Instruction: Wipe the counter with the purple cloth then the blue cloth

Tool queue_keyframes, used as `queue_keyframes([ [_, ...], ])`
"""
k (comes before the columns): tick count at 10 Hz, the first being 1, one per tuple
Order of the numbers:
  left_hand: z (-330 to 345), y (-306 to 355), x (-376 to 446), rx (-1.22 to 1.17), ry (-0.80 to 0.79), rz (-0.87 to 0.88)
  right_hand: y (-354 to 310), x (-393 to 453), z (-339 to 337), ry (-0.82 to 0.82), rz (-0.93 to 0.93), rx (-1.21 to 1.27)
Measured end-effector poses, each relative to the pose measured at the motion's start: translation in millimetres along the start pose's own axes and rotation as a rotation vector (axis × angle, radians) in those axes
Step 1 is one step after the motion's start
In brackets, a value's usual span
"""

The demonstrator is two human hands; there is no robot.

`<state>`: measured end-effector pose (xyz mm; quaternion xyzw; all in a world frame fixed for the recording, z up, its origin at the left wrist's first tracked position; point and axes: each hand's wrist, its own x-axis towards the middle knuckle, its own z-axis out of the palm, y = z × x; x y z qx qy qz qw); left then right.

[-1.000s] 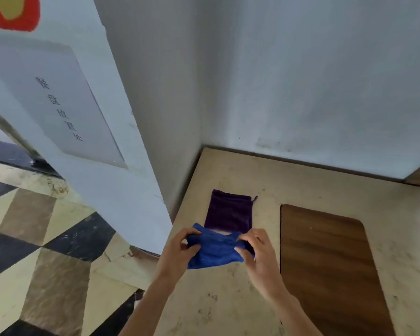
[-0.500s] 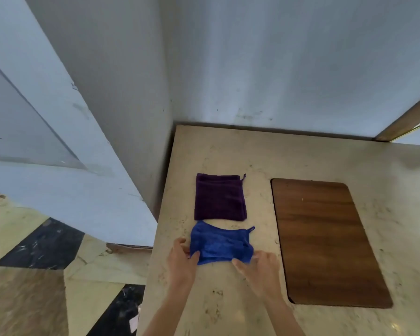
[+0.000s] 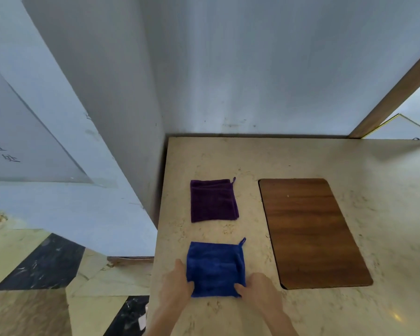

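Two folded cloths lie flat on the beige stone table [image 3: 301, 156]: one purple terry cloth [image 3: 214, 201] mid-frame, one blue terry cloth [image 3: 215, 269] below it, hanging loops pointing upper right. Left hand [image 3: 177, 283] and right hand [image 3: 258, 288] pinch the blue cloth's bottom corners, beside one brown wooden board [image 3: 310, 231]
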<state>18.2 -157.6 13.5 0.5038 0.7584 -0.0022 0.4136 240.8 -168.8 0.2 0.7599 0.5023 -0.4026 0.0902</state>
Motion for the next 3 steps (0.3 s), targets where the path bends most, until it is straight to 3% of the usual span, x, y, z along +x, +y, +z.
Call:
queue_keyframes([
  [1,4,9,-25,0.215,0.133,0.129,-6,-17,1,0.268,-0.083,-0.218],
  [2,-6,11,-29,0.153,0.163,0.217,-11,-28,-6,0.315,-0.357,-0.163],
  [3,-35,23,-31,0.090,0.270,0.378,-22,-41,-30,0.402,-0.500,0.033],
])
